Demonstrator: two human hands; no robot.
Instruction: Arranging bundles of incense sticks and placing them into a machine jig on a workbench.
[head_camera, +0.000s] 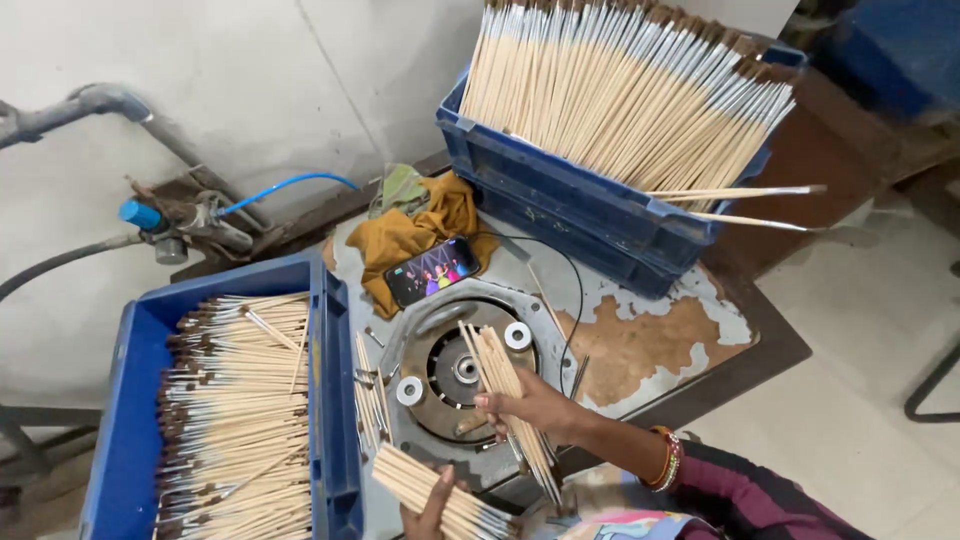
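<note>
My right hand (535, 408) grips a small bundle of wooden brush handles (505, 385) with metal ferrules, held slanted over a round metal machine head (455, 370) with two white rollers. My left hand (432, 507), low at the frame's bottom edge, holds a thicker bundle of the same brushes (430, 490) lying across it. A few loose brushes (370, 400) rest on the metal plate between the machine head and the left crate.
A blue crate (325, 400) at left holds several stacked brushes. A second blue crate (560, 195) at top right is packed with brushes. A phone (432, 270) with a lit screen lies on a mustard cloth (405, 235). Pipes and a blue hose (280, 185) run along the wall.
</note>
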